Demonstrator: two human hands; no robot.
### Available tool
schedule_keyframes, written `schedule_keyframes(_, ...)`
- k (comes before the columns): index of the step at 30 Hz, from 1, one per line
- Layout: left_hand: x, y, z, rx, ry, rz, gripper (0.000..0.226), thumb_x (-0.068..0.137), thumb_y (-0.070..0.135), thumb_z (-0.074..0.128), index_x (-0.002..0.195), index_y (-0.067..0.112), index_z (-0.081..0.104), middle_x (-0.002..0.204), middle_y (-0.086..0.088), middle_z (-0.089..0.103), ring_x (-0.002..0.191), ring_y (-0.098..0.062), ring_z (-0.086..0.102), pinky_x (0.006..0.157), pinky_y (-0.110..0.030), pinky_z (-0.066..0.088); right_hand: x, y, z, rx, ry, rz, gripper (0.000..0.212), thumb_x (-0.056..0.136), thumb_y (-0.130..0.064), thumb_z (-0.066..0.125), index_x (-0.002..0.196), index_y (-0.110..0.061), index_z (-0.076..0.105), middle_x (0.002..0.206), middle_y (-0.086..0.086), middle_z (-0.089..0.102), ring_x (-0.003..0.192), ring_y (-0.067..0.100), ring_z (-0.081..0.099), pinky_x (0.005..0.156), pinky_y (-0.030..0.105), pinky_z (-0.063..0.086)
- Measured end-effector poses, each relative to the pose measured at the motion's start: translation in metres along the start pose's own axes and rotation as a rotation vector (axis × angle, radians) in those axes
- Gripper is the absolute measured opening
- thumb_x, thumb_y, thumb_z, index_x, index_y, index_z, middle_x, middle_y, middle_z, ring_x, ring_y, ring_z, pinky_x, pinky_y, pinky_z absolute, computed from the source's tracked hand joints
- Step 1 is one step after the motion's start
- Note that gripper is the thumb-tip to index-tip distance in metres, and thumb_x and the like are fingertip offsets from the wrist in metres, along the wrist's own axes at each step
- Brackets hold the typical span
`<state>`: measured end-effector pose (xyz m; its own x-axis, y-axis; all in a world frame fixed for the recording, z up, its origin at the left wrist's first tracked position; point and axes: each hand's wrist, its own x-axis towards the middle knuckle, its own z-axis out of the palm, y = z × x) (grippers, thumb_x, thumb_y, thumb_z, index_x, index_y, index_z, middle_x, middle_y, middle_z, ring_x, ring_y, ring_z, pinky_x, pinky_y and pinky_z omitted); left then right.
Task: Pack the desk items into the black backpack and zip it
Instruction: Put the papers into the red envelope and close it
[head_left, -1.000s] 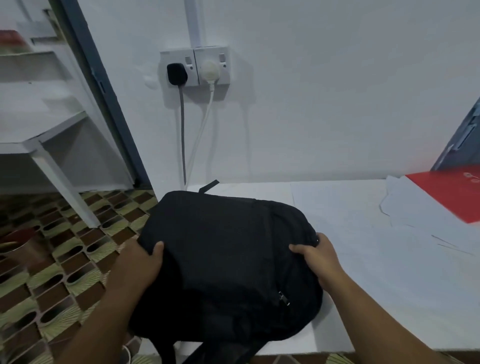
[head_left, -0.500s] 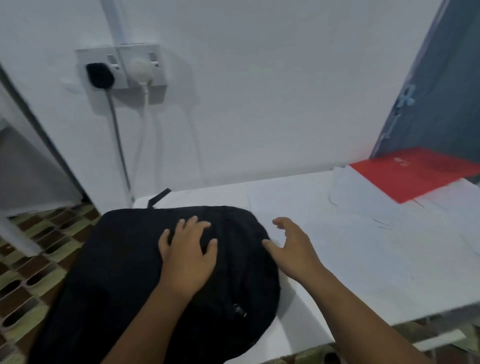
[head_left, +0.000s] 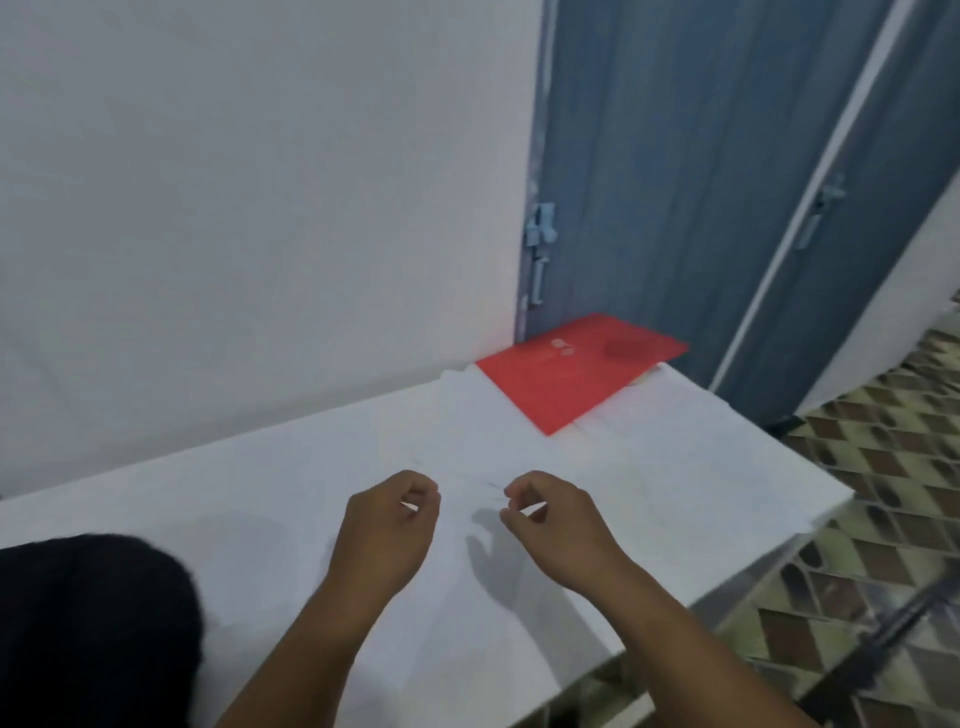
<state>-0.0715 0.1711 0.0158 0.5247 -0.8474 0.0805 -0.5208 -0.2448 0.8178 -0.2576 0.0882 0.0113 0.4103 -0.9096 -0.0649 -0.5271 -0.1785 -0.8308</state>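
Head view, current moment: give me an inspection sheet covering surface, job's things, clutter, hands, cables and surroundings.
Surface: white desk, set against a white wall.
Job's things: black backpack at the desk's near left corner, only partly in frame; red folder lying on white papers at the far right corner.
Clutter: nothing seen.
Hands: left hand and right hand over the middle of the desk, fingers loosely curled, holding nothing, apart from backpack and folder.
Cables: nothing seen.
Surroundings: blue door with a latch behind the folder; patterned floor tiles to the right.
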Motion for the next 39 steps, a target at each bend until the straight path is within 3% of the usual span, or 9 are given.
schedule_keyframes(9,0.052,0.048,0.11,-0.019,-0.118,0.034,0.012,0.089,0.021,0.072,0.095,0.03,0.07,0.095,0.018,0.071,0.088,0.001,0.063,0.082,-0.023,0.05,0.052,0.068,-0.102,0.069,0.079,0.09,0.009,0.093,-0.026,0.064,0.1,-0.032,0.064,0.097,-0.014,0.067,0.066,-0.006,0.059,0.053,0.01,0.046)
schedule_keyframes(16,0.129,0.055,0.177,0.121,-0.18,0.144,0.054,0.082,0.029,0.082,0.13,0.02,0.06,0.13,0.008,0.06,0.123,-0.015,0.054,0.101,-0.025,0.038,0.102,0.095,-0.135,0.154,0.133,0.17,0.014,0.093,-0.026,0.064,0.104,-0.034,0.063,0.098,-0.013,0.068,0.08,0.001,0.067,0.066,0.013,0.049)
schedule_keyframes(22,0.172,0.07,0.244,0.351,-0.111,0.243,0.084,0.072,0.043,0.086,0.141,0.014,0.048,0.141,-0.005,0.053,0.131,-0.029,0.049,0.098,-0.05,0.049,0.154,0.111,-0.166,0.295,0.13,0.206,0.017,0.092,-0.027,0.065,0.108,-0.033,0.061,0.097,-0.012,0.071,0.081,0.007,0.071,0.083,0.032,0.058)
schedule_keyframes(25,0.192,0.079,0.275,0.465,-0.101,0.165,0.087,0.08,0.05,0.077,0.149,0.021,0.034,0.156,-0.003,0.038,0.147,-0.029,0.03,0.116,-0.056,0.033,0.185,0.125,-0.18,0.368,0.081,0.248,0.023,0.093,-0.024,0.067,0.114,-0.029,0.059,0.104,-0.007,0.071,0.081,0.01,0.072,0.086,0.039,0.059)
schedule_keyframes(27,0.2,0.084,0.286,0.507,-0.098,0.111,0.069,0.091,0.041,0.066,0.15,0.024,0.033,0.158,0.001,0.036,0.149,-0.028,0.027,0.12,-0.053,0.023,0.203,0.133,-0.188,0.452,0.044,0.279,0.028,0.092,-0.021,0.066,0.118,-0.026,0.057,0.107,-0.003,0.071,0.082,0.013,0.074,0.084,0.037,0.059)
schedule_keyframes(30,0.2,0.089,0.292,0.531,-0.014,0.095,0.04,0.099,0.015,0.049,0.138,0.026,0.053,0.145,0.002,0.055,0.137,-0.026,0.047,0.115,-0.052,0.032,0.227,0.146,-0.202,0.604,-0.025,0.313,0.03,0.093,-0.017,0.065,0.122,-0.02,0.058,0.106,0.004,0.073,0.085,0.021,0.075,0.082,0.038,0.059)
schedule_keyframes(34,0.201,0.087,0.274,0.469,0.271,0.169,0.039,0.087,0.003,0.053,0.117,0.021,0.072,0.116,-0.003,0.074,0.107,-0.028,0.07,0.093,-0.053,0.05,0.256,0.162,-0.215,0.946,-0.044,0.322,0.028,0.103,-0.036,0.049,0.119,-0.015,0.058,0.112,0.015,0.072,0.09,0.037,0.073,0.083,0.05,0.057)
schedule_keyframes(37,0.192,0.096,0.24,0.472,0.484,0.33,0.042,0.081,0.0,0.049,0.109,0.017,0.075,0.114,-0.001,0.074,0.11,-0.022,0.068,0.097,-0.053,0.048,0.273,0.175,-0.227,1.29,-0.124,0.41,0.062,0.099,-0.062,0.032,0.125,-0.012,0.056,0.113,0.02,0.072,0.1,0.045,0.069,0.081,0.051,0.056)
schedule_keyframes(39,0.171,0.094,0.214,0.512,0.557,0.375,0.043,0.081,-0.003,0.049,0.108,0.018,0.076,0.119,0.003,0.072,0.123,-0.02,0.062,0.105,-0.055,0.036,0.282,0.177,-0.228,1.379,-0.278,0.437,0.07,0.092,-0.069,0.04,0.126,-0.011,0.06,0.122,0.021,0.068,0.11,0.045,0.065,0.086,0.053,0.056)
